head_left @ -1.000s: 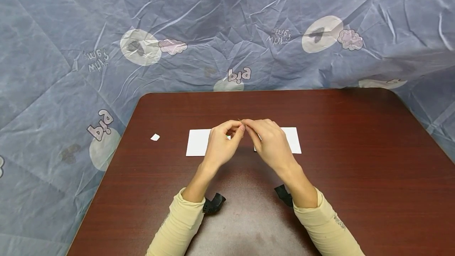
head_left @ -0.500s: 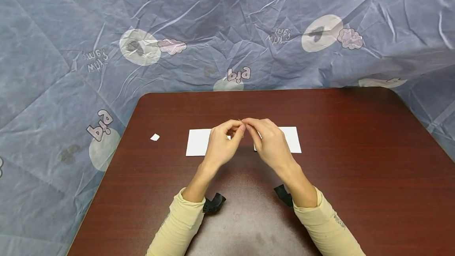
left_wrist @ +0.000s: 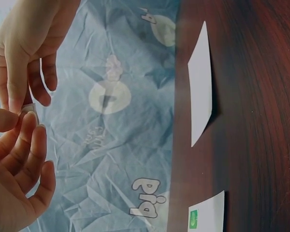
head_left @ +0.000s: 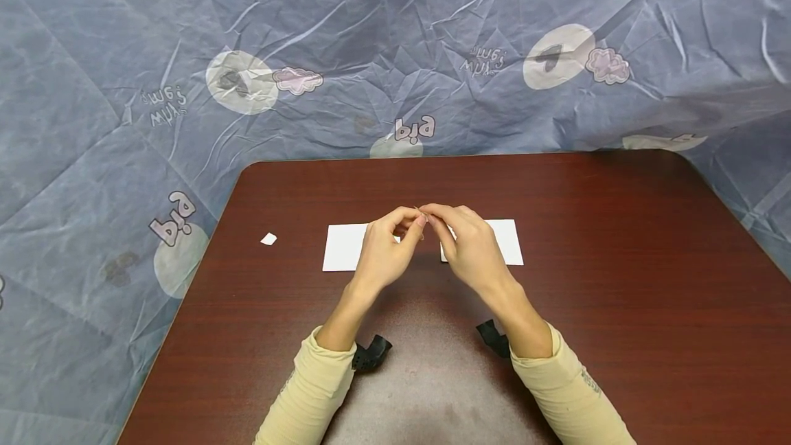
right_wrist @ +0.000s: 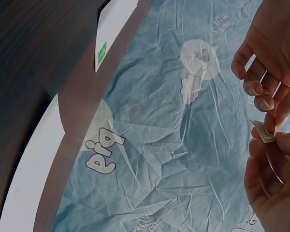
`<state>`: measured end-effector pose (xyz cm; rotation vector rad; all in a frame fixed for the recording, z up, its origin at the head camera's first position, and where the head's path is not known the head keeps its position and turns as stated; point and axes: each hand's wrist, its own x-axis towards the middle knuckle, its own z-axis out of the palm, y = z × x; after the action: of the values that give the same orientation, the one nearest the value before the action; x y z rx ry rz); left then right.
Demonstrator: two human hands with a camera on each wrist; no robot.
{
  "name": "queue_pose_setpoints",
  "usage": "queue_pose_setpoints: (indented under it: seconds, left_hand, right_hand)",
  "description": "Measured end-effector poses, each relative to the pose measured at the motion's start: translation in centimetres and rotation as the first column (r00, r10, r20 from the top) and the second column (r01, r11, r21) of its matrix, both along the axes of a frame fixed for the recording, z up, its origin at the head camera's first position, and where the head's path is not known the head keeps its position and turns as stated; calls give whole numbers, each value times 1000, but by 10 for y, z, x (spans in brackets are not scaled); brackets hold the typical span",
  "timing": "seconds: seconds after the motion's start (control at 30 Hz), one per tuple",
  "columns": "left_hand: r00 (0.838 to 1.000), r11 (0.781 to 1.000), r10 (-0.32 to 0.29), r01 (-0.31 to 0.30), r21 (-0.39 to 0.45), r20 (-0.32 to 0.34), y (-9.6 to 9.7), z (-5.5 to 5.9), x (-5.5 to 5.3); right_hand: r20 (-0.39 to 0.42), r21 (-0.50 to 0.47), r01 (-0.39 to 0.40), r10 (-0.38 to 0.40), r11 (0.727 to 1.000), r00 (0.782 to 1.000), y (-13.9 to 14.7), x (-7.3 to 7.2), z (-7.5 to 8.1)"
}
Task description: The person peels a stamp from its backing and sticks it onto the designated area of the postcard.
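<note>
The small pale piece, ribbed or jagged along an edge, is pinched at the meeting fingertips of both hands, held up off the table between the two white cards as the head view sees it. The left hand grips it with thumb and forefinger nearly closed together; its other fingers curl loosely. The right hand pinches it from the right side in the same way, its other fingers bent.

Very little has changed over the last second: both hands stay joined in the same place, and any shift at the fingertips is too slight to make out. That suggests fine, slow work on the piece, with no step visibly finished.

The left card, with a green mark, and the right card lie partly behind the hands, unmoved. A white scrap lies farther left, also unmoved.
</note>
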<state>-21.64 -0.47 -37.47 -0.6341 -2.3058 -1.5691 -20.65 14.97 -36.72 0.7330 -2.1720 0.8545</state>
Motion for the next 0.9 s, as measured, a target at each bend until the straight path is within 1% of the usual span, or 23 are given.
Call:
queue_pose_setpoints:
  seconds: [0.2, 0.4, 0.63, 0.9]
  left_hand:
    - [1000, 1000, -8, 8, 9, -13, 0, 0, 0]
    - [999, 1000, -15, 15, 10, -37, -1, -1, -1]
    - [998, 999, -41, 42, 30, -43, -2, -1, -2]
    - [998, 999, -44, 45, 19, -41, -3, -1, -2]
  right_hand:
    - [3, -33, -16, 16, 999, 1000, 1, -1, 0]
    - [30, -81, -46, 49, 996, 998, 3, -2, 1]
    - [79, -193, -93, 110, 977, 991, 3, -2, 2]
    - [117, -240, -110, 141, 965, 983, 3, -2, 2]
